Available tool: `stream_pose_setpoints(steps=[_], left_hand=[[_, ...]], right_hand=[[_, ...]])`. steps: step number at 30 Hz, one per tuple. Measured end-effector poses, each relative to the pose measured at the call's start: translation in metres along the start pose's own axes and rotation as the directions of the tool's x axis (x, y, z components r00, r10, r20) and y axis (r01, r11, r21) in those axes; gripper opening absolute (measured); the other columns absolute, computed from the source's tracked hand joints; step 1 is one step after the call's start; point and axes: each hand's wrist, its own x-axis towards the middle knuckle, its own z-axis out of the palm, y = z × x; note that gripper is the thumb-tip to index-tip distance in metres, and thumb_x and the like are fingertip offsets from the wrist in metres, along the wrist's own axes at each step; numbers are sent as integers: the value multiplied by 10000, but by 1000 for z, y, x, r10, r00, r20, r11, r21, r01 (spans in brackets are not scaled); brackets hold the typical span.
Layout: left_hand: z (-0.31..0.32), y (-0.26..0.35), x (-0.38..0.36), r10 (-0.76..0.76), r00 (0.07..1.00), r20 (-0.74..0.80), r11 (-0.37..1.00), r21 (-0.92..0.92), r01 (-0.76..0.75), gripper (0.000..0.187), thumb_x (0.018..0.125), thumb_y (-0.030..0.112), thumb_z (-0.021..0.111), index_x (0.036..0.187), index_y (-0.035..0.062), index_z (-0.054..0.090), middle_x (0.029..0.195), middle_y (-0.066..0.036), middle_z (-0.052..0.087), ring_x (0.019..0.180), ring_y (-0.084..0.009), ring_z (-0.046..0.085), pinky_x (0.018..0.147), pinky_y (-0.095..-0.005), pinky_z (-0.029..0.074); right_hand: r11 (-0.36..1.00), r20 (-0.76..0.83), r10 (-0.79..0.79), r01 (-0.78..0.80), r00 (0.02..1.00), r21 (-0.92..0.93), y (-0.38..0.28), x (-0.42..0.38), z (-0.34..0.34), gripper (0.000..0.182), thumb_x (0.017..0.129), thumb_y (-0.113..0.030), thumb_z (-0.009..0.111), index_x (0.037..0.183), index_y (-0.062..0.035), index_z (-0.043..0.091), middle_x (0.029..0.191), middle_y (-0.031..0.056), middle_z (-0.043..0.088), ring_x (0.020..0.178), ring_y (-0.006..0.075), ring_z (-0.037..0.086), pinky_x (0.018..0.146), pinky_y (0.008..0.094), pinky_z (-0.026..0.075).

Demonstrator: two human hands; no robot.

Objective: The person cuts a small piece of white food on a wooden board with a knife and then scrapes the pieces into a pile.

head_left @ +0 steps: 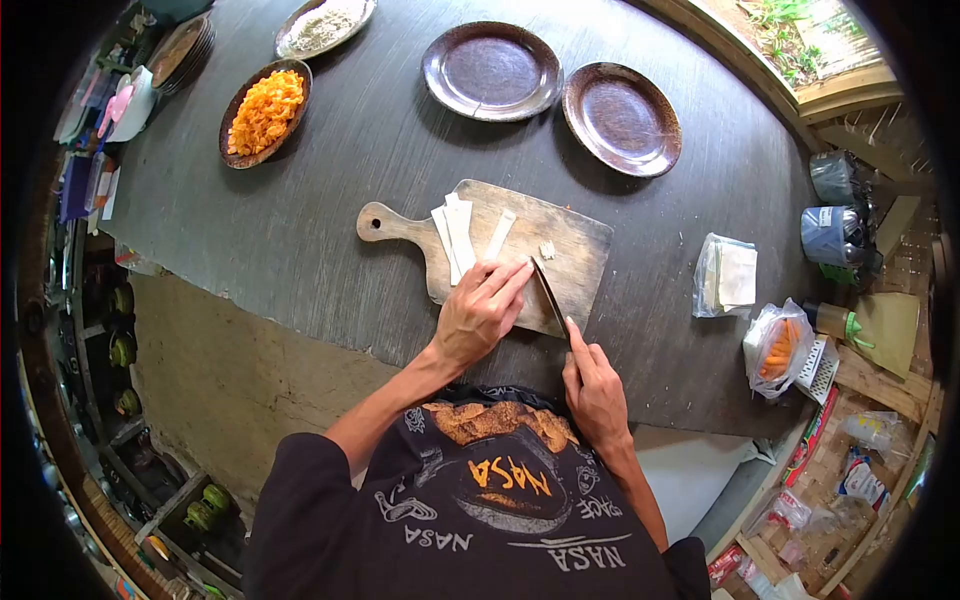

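A wooden cutting board [570, 245] with a handle lies on the dark table. White flat strips [458, 232] rest on its left part, with another strip [501, 232] to their right. My left hand [485, 308] presses down on the board's lower middle, its fingers together over something pale that they mostly cover. A knife [547, 293] stands against those fingertips, its handle in my right hand [594, 385]. Small white cut pieces [547, 250] lie just beyond the blade.
Two brown plates [492, 72] [621, 118] are beyond the board. An oval bowl of orange pieces [265, 115] and a dish of white stuff [320, 27] sit at the back left. At right are a packet of square sheets [727, 277] and bagged carrots [779, 350].
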Motion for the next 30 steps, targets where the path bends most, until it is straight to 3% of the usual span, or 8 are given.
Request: stream_pose_setpoints(steps=[30], left_hand=[[-1,3,2,-5,1000,5,1000,-1,5,410,854,-5,741,1262,-19,717,1232,-91,734,1089,-251,647,992,-359,548]], right_hand=[[1000,6,11,-11,1000,-29,-9,6,-1,583,1030,-77,592,1598,-101,465,924,148,577,713,358,651,664,486,564]])
